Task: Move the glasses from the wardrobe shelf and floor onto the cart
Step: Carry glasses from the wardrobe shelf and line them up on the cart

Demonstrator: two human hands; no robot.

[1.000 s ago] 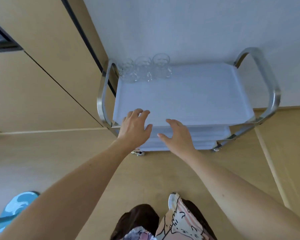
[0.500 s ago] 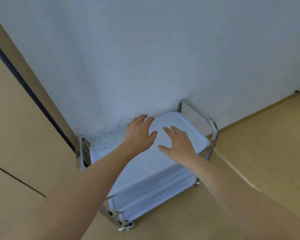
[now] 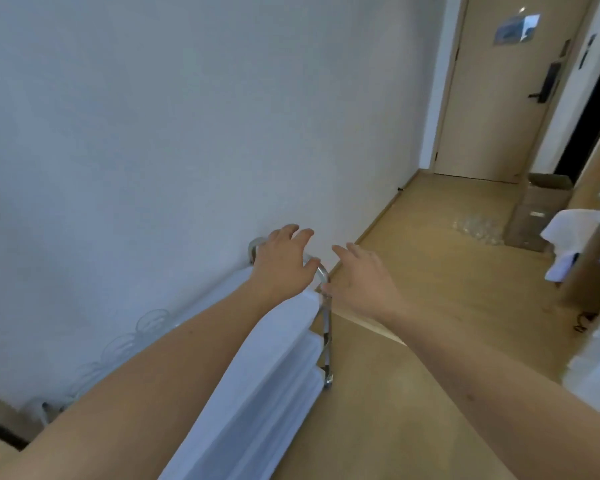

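No legible text anywhere. Blurred notice (image 3: 516,28) on the door (image 3: 499,98), print unreadable. Pale label on the cardboard box (image 3: 537,209), likewise unreadable

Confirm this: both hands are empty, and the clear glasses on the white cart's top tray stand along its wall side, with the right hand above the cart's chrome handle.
Wrong hand. In the head view the left hand is above the chrome handle of the white cart; the right hand hovers over the floor. Both are empty; the clear glasses stand along the wall side.
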